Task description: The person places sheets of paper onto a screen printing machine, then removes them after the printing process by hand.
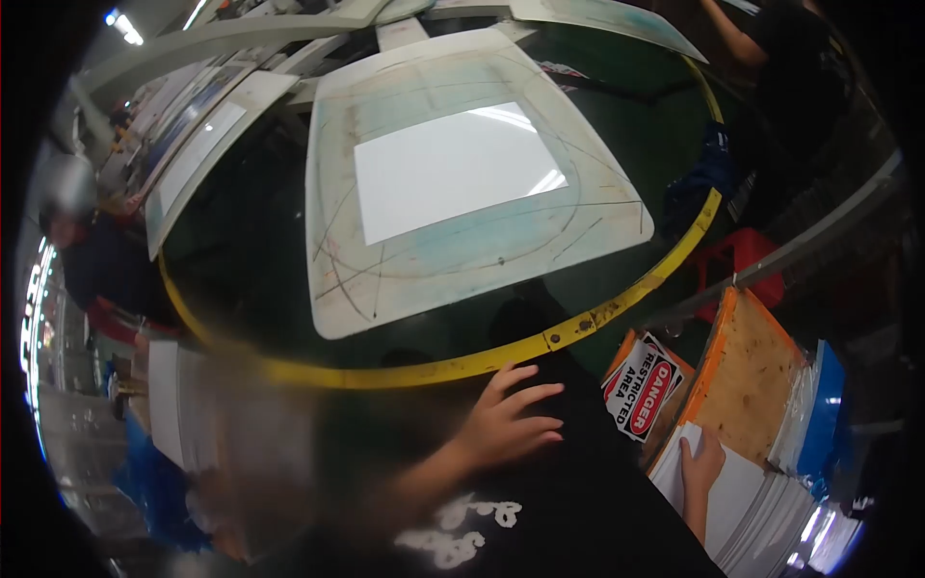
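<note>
My left hand [513, 419] is in front of my black shirt, just below the yellow rim; its fingers are spread and nothing is in them. At the lower right, my right hand [703, 469] grips the edge of a white sheet [672, 472] at a stack of white sheets [771, 520]. Printed signs [644, 387] reading "DANGER RESTRICTED AREA" lie beside that stack. Ahead of me, a white sheet [453, 173] lies flat and slightly turned on a stained, rounded platen [337, 279].
A yellow curved rim [462, 368] runs between me and the platen. More platens [217, 144] stand around it. An orange-edged board [747, 371] and a red stool [742, 265] are to the right. One person [795, 77] is at upper right, another [106, 255] at left.
</note>
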{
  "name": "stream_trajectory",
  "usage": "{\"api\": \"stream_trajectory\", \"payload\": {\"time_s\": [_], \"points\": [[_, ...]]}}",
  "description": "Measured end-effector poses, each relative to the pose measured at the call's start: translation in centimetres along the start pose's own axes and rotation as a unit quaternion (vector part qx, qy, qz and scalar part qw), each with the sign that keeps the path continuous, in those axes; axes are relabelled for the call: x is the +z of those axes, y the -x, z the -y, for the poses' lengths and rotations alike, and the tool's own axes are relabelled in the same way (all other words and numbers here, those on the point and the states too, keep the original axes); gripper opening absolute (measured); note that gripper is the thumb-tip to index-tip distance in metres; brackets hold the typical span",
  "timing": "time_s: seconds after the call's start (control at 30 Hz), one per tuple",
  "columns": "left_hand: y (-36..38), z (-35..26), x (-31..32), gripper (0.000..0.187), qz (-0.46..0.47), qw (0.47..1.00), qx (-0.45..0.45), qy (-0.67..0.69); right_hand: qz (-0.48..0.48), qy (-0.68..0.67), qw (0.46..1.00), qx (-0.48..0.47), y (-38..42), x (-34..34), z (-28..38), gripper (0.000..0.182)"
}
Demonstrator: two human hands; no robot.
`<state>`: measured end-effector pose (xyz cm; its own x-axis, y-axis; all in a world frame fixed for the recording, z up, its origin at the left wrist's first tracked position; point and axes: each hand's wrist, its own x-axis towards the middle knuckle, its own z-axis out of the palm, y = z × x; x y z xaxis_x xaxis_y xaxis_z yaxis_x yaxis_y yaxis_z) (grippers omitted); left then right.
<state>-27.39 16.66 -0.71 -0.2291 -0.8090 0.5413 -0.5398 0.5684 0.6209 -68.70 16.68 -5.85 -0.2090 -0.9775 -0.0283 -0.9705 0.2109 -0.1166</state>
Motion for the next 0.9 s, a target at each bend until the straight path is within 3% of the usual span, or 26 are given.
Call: {"api": "stream_trajectory", "payload": {"time_s": [0.13,0.27,0.33,0.43,0.6,0.63,0.73,0.77,0.87,0.9], "points": [[-2.2,-2.1,-0.3,0.017,-0.025,0.995,0.074,0.062,-0.021,-0.04,0.999,-0.001,-0.6,-1.5,0.3,0.043],[-1.9,-3.1,1.4,0.017,-0.044,0.991,0.114,0.053,-0.123,-0.082,0.989,-0.02,-0.9,-1.3,-0.5,0.027],[-1.8,-3.7,1.5,0.017,-0.029,0.993,0.102,0.052,-0.166,-0.13,0.977,0.015,-1.8,-1.6,-1.4,0.026],[-1.7,-4.0,1.3,0.016,-0.008,0.993,0.089,0.08,-0.275,-0.195,0.941,-0.004,-3.6,-2.3,-3.9,0.035],[-1.6,-3.3,1.9,0.014,0.037,0.988,0.089,0.122,-0.133,-0.17,0.976,0.005,-4.8,-8.8,-3.0,0.05],[-0.7,-2.4,3.5,0.013,0.088,0.991,0.077,0.065,-0.119,-0.148,0.982,-0.002,-4.8,-10.6,-1.7,0.052],[-2.2,-3.4,4.1,0.015,0.094,0.981,0.062,0.159,-0.18,-0.155,0.966,-0.102,-4.4,-16.0,4.4,0.053],[-2.8,-4.1,4.0,0.029,0.121,0.974,0.033,0.187,-0.197,-0.169,0.955,-0.145,-4.6,-16.9,6.0,0.051],[-4.5,-6.9,4.2,0.045,0.19,0.942,-0.09,0.263,-0.26,-0.191,0.904,-0.28,-5.0,-19.5,11.7,0.044],[-4.5,-6.8,5.3,0.056,0.194,0.933,-0.065,0.296,-0.294,-0.184,0.879,-0.327,-5.1,-20.4,14.0,0.041]]}}
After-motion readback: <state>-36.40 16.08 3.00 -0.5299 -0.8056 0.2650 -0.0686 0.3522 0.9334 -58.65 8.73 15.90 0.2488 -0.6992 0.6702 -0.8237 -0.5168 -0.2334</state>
